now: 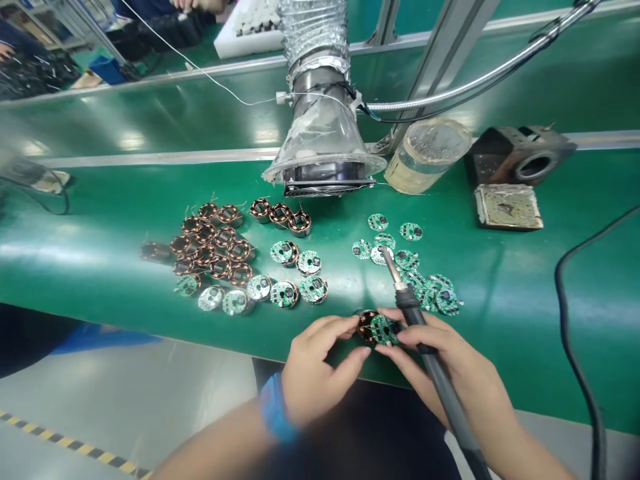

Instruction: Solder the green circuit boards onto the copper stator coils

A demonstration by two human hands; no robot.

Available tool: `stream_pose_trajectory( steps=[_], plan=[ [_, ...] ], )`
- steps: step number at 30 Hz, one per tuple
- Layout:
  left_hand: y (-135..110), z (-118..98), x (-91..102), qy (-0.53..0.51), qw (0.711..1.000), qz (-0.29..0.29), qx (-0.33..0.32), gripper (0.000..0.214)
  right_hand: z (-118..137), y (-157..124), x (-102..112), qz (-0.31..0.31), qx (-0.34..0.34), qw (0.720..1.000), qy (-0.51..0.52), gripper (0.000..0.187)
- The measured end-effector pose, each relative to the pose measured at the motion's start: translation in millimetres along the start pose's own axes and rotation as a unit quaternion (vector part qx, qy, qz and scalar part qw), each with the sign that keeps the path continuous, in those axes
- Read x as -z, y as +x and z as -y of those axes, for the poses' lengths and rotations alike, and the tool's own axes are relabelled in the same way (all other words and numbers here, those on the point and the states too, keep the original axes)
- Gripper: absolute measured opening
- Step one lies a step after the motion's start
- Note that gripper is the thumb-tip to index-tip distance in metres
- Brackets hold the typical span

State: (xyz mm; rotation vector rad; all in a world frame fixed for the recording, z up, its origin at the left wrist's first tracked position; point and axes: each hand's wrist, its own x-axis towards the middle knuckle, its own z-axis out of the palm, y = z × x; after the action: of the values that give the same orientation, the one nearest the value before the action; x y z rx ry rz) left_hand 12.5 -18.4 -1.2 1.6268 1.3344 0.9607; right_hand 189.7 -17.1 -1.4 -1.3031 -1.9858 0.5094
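A light, fragile round green circuit board backed by a copper coil (376, 329), best taken by its rim, is pinched over the near edge of the green conveyor bench (100, 280) between the left hand (320, 370) and the right hand (445, 350), whose fingers also clench a black-handled soldering iron (411, 310).

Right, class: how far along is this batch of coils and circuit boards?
Looks done: green circuit boards seated on coils. In hand: the left hand and right hand hold one board on its coil, the right also gripping a soldering iron. Left: bare copper coils and loose boards.
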Motion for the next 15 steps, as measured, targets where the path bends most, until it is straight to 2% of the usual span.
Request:
stream_pose_trajectory(
  steps=[4, 7, 10, 15],
  plan=[
    [-1.3, 3.3, -4.6, 0.055, 0.995, -0.015, -0.082, 0.029, 1.3, -4.8, -0.2, -0.043, -0.058, 0.997, 0.027, 0.022],
    [0.2, 3.0, -9.2, 0.092, 0.992, -0.015, -0.089, 0.025, 4.0, -5.5, -2.5, -0.052, -0.089, 0.993, 0.06, 0.023],
    [7.1, -1.2, -11.8, 0.079, 0.996, -0.011, -0.05, 0.02, 8.5, -3.4, -4.5, -0.071, -0.076, 0.994, 0.031, 0.021],
    [18.7, -6.0, -11.5, -0.029, 0.997, -0.01, 0.064, 0.015, 11.1, -0.6, -10.9, -0.068, -0.019, 0.997, -0.035, 0.016]
  ],
)
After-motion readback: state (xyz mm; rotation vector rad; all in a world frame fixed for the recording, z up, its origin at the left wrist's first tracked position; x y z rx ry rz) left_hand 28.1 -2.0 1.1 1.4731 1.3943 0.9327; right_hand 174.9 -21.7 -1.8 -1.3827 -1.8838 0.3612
